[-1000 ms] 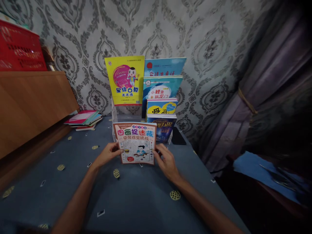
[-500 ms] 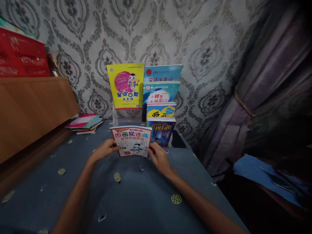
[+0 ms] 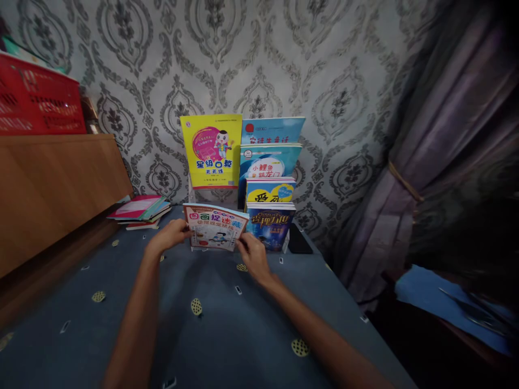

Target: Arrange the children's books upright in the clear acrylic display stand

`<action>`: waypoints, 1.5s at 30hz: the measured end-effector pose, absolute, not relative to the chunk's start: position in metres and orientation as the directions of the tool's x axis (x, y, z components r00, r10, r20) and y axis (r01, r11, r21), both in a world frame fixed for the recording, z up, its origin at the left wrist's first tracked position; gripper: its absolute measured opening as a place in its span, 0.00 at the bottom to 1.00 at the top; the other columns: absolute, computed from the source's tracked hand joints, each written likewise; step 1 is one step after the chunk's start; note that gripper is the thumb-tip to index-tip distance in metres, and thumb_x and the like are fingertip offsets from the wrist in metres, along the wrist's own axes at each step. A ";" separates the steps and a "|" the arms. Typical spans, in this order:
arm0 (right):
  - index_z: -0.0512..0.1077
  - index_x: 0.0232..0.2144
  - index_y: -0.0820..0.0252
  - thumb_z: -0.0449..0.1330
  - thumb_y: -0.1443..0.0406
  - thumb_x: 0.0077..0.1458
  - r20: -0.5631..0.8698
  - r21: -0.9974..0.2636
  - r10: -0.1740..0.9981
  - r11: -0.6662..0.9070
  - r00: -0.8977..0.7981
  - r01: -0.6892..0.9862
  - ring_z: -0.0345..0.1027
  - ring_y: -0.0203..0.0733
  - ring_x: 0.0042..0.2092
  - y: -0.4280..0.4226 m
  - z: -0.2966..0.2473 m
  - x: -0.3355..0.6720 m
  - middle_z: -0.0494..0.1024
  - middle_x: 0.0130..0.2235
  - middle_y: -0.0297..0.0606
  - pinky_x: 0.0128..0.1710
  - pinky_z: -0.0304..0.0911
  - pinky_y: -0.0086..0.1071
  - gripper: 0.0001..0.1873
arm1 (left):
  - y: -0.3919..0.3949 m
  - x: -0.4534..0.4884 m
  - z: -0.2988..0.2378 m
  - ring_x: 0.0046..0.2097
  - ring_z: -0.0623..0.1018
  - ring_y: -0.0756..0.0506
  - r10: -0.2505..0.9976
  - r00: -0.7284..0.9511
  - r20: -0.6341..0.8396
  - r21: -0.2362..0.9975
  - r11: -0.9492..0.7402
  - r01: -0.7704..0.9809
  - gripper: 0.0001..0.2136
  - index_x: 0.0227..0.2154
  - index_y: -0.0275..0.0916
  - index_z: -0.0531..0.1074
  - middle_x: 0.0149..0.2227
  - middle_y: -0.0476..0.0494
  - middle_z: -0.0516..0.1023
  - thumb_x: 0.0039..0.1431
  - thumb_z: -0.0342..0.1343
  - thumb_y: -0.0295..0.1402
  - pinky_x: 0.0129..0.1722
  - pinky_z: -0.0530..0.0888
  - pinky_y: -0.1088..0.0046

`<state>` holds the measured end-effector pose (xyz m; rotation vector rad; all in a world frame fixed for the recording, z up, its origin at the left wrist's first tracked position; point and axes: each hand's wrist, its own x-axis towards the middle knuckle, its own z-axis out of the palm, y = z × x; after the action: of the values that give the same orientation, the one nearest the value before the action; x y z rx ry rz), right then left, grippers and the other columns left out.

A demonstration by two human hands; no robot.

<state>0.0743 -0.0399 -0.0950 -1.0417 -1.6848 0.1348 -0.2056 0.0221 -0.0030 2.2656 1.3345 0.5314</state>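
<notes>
A picture book [image 3: 214, 229] with a reddish-brown border stands upright between my two hands, slightly tilted. My left hand [image 3: 170, 236] grips its left edge, thumb in front. At the lower right edge, my right hand [image 3: 253, 254] pinches the cover. Behind it rises a yellow workbook [image 3: 211, 151] with a pink circle. To the right, a tiered row holds a blue book [image 3: 273, 129], a teal book [image 3: 270, 159], a yellow-and-blue book [image 3: 270, 192] and a dark blue book [image 3: 271, 227]. Clear rack parts show partly; the rest is hidden by the books.
A stack of books [image 3: 141, 210] lies at the left by a wooden cabinet [image 3: 60, 189] with a red basket [image 3: 44, 102] on top. A dark flat object [image 3: 299, 241] lies right of the rack. Past the edge of the blue cloth [image 3: 219, 346] hangs a tied curtain [image 3: 389, 216].
The picture book, in both hands, has been lifted and moved back and left toward the rack, and now tilts down to the right. The camera view has shifted slightly.
</notes>
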 end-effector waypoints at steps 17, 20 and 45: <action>0.75 0.37 0.56 0.57 0.63 0.63 0.826 -0.528 0.550 0.679 0.122 0.510 0.72 0.45 0.37 -0.037 -0.037 0.075 0.78 0.36 0.39 0.38 0.69 0.37 0.07 | -0.002 -0.189 0.021 0.42 0.81 0.38 0.782 0.279 0.557 0.419 -0.555 0.719 0.09 0.39 0.38 0.77 0.40 0.39 0.83 0.59 0.55 0.34 0.43 0.77 0.61; 0.75 0.37 0.56 0.58 0.63 0.63 0.855 -0.501 0.494 0.713 0.155 0.490 0.73 0.45 0.38 -0.035 -0.021 0.076 0.79 0.38 0.40 0.39 0.70 0.38 0.06 | -0.010 -0.180 0.026 0.43 0.81 0.39 0.722 0.184 0.667 0.427 -0.573 0.700 0.09 0.40 0.40 0.76 0.40 0.41 0.84 0.60 0.55 0.34 0.44 0.77 0.61; 0.71 0.40 0.54 0.52 0.57 0.67 0.876 -0.427 0.480 0.718 0.053 0.550 0.72 0.47 0.40 0.014 0.051 0.076 0.78 0.37 0.40 0.41 0.68 0.40 0.11 | 0.043 -0.167 0.061 0.47 0.81 0.41 0.613 0.040 0.789 0.404 -0.567 0.717 0.12 0.50 0.41 0.69 0.46 0.43 0.81 0.65 0.53 0.32 0.50 0.77 0.62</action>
<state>0.0762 0.0142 0.0507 -0.8603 -1.5801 -0.0642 -0.1666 0.0428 0.0608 2.3358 1.5014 1.6743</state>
